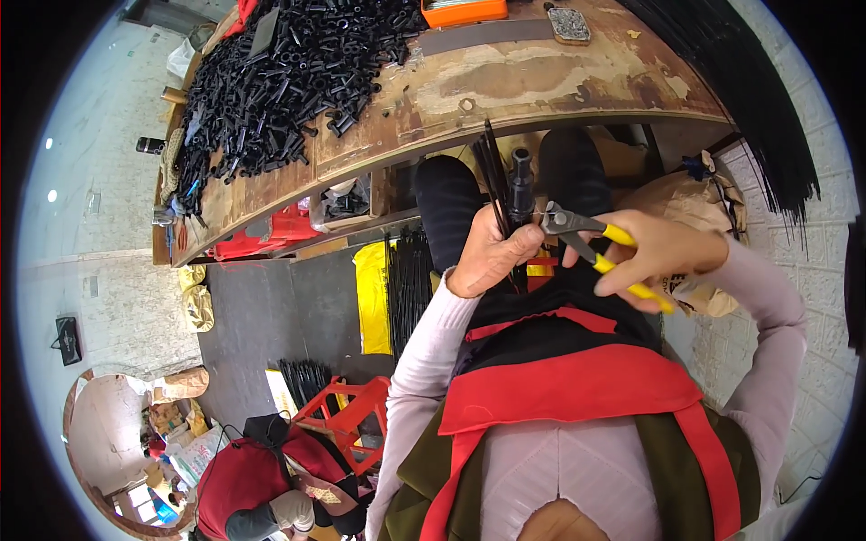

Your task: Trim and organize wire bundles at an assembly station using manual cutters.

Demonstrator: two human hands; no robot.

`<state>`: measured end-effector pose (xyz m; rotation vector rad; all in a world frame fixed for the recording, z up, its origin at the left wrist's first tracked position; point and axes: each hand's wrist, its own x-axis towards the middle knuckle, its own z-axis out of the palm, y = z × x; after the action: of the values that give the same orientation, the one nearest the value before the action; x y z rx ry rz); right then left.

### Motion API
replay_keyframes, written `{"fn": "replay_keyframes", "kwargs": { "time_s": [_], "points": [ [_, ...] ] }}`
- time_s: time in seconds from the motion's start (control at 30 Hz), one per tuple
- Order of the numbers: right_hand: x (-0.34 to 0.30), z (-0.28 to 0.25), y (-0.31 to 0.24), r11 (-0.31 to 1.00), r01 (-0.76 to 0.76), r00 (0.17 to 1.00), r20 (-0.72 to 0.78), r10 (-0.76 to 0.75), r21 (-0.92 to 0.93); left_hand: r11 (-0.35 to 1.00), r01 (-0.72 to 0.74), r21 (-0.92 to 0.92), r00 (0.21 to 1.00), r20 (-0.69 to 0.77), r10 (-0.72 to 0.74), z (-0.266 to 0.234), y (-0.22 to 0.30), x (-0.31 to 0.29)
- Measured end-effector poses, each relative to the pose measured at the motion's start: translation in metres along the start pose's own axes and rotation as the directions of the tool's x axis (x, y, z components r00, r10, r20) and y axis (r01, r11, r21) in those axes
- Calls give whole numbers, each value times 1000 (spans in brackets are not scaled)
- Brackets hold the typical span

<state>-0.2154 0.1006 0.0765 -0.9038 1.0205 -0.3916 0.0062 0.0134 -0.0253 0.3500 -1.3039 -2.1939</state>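
Observation:
My left hand [492,252] is closed around several thin black rods [488,167] and a black tubular plastic fitting [520,185] that stands upright above its fingers. The thumb presses against the fitting's lower part. My right hand [663,252] grips yellow-handled end-cutting pincers [620,235]. Their metal jaws are just right of the fitting, close to my left thumb; whether they touch it I cannot tell. Both hands are over my lap, in front of the table edge. The rods' lower ends are partly hidden behind my left hand.
A big heap of black plastic fittings [289,99] covers the left of the worn wooden table [505,77]. An orange box [465,13] sits at its back. Long black rods [753,99] hang at right. A red stool [356,415] and another person [253,478] are lower left.

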Motion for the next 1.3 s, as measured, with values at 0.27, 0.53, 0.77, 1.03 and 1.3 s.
{"fn": "replay_keyframes", "kwargs": {
  "time_s": [0.27,0.53,0.77,1.03,1.3],
  "points": [
    [21,-15,28,127,11,475,-107,-873,-992,996,-57,63,964,-256,71,-2,-8,19],
    [25,-19,32,986,78,997,-17,-76,146,996,-6,86,995,-95,14,-3,9,15],
    [38,-17,47,330,87,529,-237,-815,-940,984,57,166,991,-131,-35,-3,22,27],
    [35,-23,51,-3,-126,419,-50,-907,-992,984,6,176,983,-183,26,11,23,32],
    [11,-23,34,968,172,985,-36,-169,180,985,127,119,991,31,-131,0,26,33]
  ]
}}
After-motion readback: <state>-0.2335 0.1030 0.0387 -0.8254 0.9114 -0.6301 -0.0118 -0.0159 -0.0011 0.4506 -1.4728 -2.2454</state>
